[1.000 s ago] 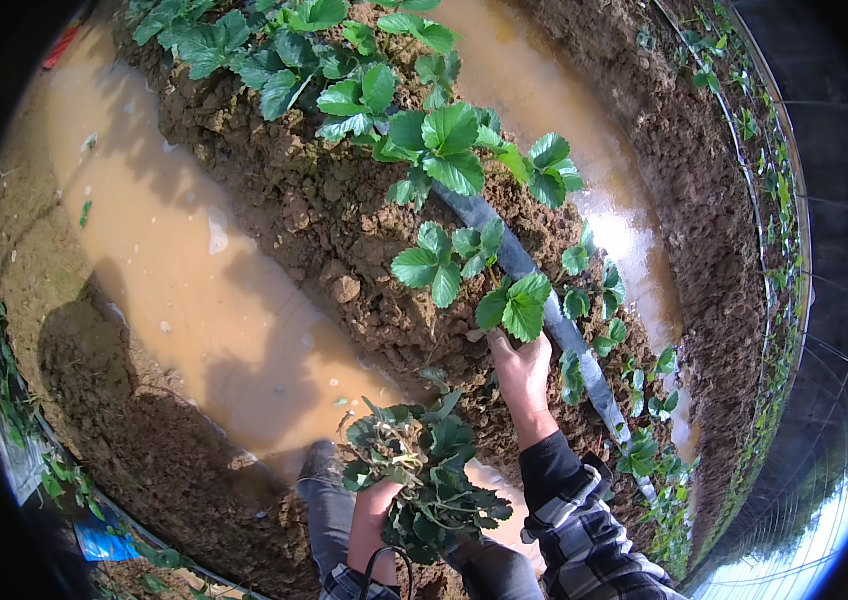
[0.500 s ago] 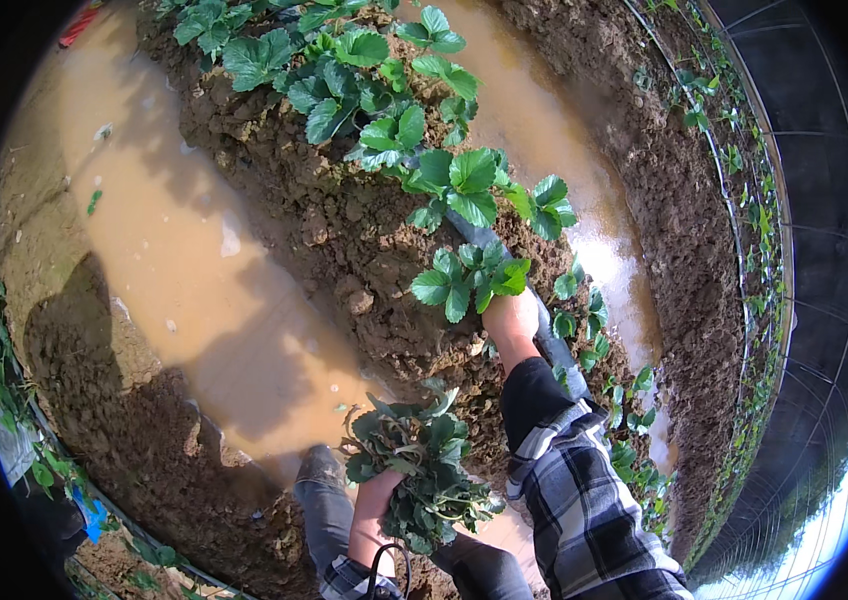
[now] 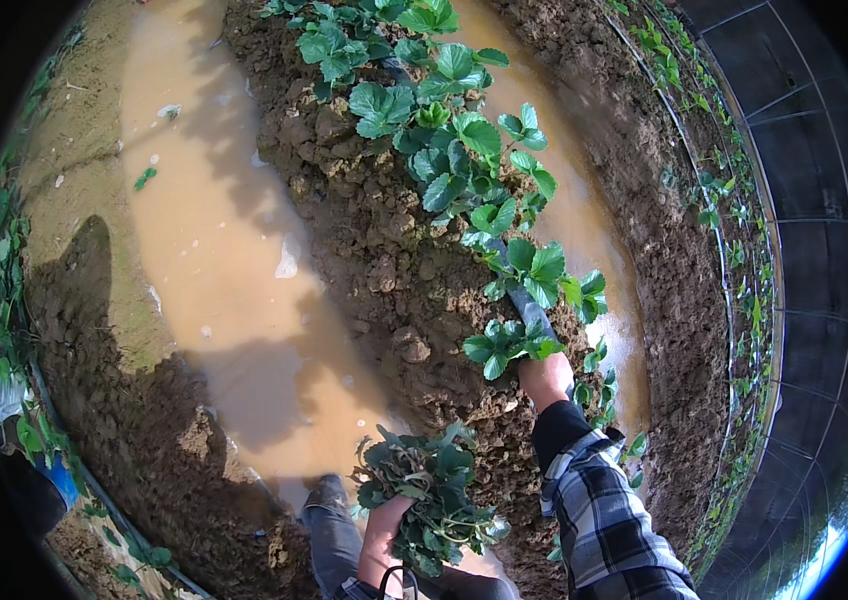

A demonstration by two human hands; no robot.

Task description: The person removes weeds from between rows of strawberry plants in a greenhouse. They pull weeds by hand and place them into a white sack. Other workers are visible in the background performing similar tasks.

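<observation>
A thick bunch of strawberry leaves [image 3: 434, 500], dark green with some pale undersides and stems, is gripped in my left hand [image 3: 389, 515], low in the view above my legs. My right hand [image 3: 546, 378] reaches down to the base of a strawberry plant [image 3: 506, 345] on the soil ridge, beside a dark drip hose [image 3: 532, 312]. Leaves cover the fingers of that hand, so their closing cannot be seen. The plant's leaves spread just beyond my knuckles.
More strawberry plants [image 3: 459, 140] run up the clumpy soil ridge [image 3: 374, 270]. Muddy water [image 3: 234, 250] fills the furrow on the left, and another wet furrow [image 3: 544, 150] lies right. A dark sheeted wall with thin ribs [image 3: 809, 250] curves along the right side.
The view has shifted, so the ridge and plants appear farther right and lower. My right hand stays at the same plant's base; my left still grips the bunch.
</observation>
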